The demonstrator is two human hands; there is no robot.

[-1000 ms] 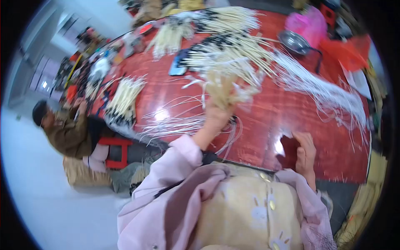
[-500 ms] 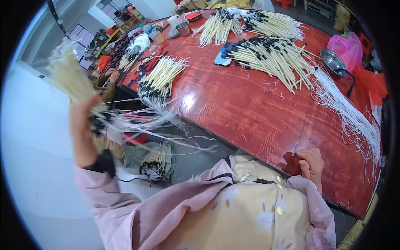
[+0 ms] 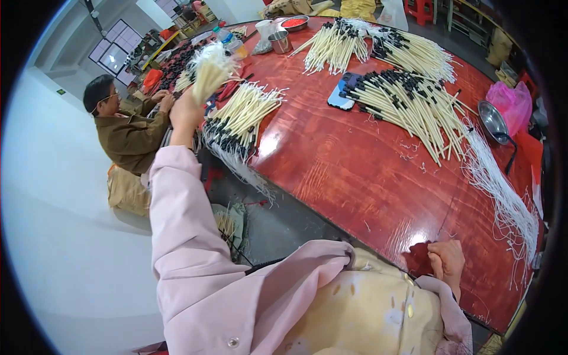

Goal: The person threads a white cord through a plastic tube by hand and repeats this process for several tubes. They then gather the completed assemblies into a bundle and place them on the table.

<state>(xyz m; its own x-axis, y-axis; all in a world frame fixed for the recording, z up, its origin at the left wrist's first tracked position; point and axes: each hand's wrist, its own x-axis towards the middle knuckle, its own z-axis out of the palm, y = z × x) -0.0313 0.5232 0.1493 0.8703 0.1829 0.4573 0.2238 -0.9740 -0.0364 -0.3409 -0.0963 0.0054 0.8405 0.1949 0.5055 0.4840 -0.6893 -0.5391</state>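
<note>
Left hand [image 3: 184,112] is gripping a bundle [image 3: 210,70] of pale sticks, fist closed, arm extended over the pile [image 3: 239,118]. Right hand [image 3: 447,262] is resting curled on the table [image 3: 355,171] edge, holding nothing visible.

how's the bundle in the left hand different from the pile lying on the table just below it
The bundle is gripped in the left hand, raised off the table and standing roughly upright; the pile lies flat on the red table at its near edge. The bundle is small and tight, its top fanning out; the pile is larger and spread loose. Both are pale cream sticks.
</note>
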